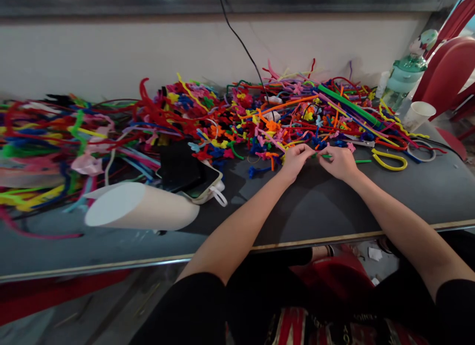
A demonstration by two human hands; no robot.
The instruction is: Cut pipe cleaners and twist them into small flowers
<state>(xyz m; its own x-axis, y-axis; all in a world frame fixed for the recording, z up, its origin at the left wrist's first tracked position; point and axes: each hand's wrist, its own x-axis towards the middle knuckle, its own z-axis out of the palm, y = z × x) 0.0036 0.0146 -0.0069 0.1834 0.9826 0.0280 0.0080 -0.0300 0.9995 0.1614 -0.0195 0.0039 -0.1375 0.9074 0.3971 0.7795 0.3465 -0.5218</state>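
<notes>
Head view: heaped pipe cleaners (260,121) crowd the back of the desk (319,206), blurred at far left; a paper cup (419,116) sits right, and at left a white tube (163,206) overlaps a phone (206,180). Near the heap's front edge, the right hand (338,162) pinches a green pipe cleaner (362,161), partly hiding it; whether the left hand (296,160), bunched close beside, grips anything I cannot tell.

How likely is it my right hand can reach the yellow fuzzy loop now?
Probably yes: the yellow fuzzy loop lies close beside your right hand, and nothing seems to cover it. That hand appears to pinch a thin green fuzzy stem, so it may need to let go first.
</notes>
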